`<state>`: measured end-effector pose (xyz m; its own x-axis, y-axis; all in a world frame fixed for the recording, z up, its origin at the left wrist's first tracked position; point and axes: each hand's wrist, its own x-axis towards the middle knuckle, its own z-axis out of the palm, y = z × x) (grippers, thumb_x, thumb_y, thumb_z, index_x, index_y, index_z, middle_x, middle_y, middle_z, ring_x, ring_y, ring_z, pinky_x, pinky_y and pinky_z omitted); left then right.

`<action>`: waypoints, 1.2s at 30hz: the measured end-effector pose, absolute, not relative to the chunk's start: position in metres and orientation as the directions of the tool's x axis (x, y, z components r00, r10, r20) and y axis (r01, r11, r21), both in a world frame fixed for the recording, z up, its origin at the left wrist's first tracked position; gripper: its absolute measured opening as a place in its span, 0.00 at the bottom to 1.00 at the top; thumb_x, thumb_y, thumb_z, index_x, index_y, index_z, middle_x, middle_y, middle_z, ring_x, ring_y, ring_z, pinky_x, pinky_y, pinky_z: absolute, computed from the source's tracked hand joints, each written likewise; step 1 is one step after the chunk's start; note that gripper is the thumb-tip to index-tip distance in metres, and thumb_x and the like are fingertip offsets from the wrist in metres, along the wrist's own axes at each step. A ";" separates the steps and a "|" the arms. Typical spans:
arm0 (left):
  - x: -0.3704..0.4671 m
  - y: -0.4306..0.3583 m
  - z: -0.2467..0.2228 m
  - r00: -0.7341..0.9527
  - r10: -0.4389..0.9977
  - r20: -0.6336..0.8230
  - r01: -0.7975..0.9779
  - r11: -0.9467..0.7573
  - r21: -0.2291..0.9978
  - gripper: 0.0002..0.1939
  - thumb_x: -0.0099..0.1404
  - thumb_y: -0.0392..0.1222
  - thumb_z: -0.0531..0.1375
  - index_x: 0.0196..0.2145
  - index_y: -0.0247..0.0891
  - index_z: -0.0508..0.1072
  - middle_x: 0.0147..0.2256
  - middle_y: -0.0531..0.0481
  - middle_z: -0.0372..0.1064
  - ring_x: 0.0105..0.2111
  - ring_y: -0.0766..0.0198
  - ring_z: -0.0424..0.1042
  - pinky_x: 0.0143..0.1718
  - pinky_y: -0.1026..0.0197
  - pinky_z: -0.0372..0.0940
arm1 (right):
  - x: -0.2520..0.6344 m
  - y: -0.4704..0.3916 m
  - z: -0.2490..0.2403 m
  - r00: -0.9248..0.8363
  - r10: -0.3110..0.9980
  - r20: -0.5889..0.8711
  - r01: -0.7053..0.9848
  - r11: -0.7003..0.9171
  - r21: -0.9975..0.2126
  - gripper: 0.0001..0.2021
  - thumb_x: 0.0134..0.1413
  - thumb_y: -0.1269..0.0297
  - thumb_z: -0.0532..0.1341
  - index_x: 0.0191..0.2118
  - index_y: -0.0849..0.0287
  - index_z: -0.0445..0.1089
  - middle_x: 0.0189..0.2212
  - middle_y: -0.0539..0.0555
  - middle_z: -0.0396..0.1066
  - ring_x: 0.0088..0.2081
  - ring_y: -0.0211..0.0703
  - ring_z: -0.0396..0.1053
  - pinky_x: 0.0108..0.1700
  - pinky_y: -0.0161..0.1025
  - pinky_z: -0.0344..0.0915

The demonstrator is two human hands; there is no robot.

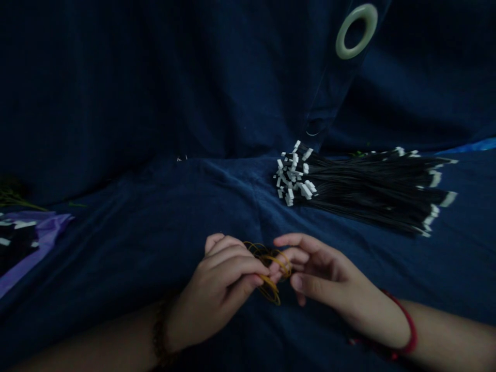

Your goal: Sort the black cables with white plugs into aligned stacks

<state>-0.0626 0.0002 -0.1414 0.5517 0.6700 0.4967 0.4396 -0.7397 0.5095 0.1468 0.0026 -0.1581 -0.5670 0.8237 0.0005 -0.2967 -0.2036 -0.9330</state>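
Low in the middle of the head view, my left hand is closed, its thumb and fingers pinching a bunch of thin yellow-brown rubber bands. Loops of the bands stick out to the right of the pinch. Facing it, my right hand has its thumb and index finger spread apart. Its other fingers are curled in among the loops, close to my left fingertips; a loop appears to lie across them. Both hands are over the dark blue cloth.
To the right behind my hands lies a bundle of black cables with white connectors at the ends. At the left edge, a purple bag holds black and white pieces. A dark blue curtain with a pale ring hangs behind.
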 end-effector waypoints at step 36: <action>-0.066 0.001 -0.147 0.463 0.666 0.584 0.260 -0.733 0.629 0.07 0.61 0.30 0.58 0.37 0.38 0.70 0.31 0.51 0.68 0.31 0.69 0.69 0.32 0.68 0.66 | 0.142 0.005 -0.160 -0.489 0.862 -0.132 -0.450 -0.380 -0.808 0.12 0.50 0.64 0.66 0.40 0.59 0.65 0.25 0.47 0.68 0.23 0.33 0.69 0.18 0.24 0.59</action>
